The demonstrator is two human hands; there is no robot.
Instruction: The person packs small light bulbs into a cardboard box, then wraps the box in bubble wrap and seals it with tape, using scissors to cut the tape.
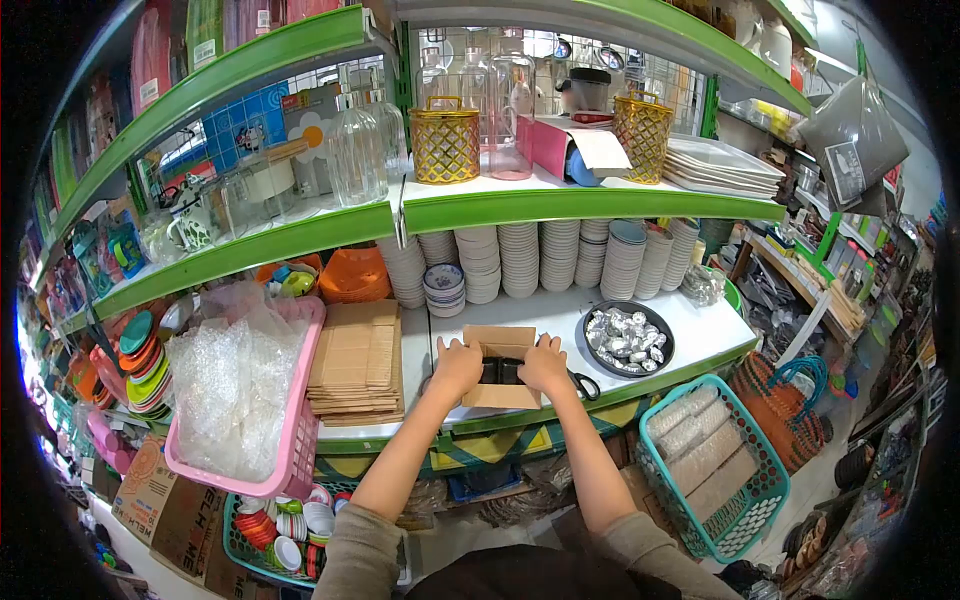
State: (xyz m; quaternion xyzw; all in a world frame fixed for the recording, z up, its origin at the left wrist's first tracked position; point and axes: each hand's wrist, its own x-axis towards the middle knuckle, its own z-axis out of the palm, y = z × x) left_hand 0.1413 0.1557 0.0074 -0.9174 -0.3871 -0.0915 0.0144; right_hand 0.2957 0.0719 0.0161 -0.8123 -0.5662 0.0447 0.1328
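Head view, left hand (457, 366) and right hand (545, 366) pinching an open cardboard box (502, 397), black items (510, 371) inside

Head view, single, fisheye: set high before the front edge of the lower shelf (558, 312), facing forward and down; left hand (458, 367), right hand (545, 366) just below centre.

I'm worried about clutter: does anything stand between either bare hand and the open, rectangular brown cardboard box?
Nothing visible does: the left hand and right hand touch opposite sides of the box. A round black pan sits apart, to the right.
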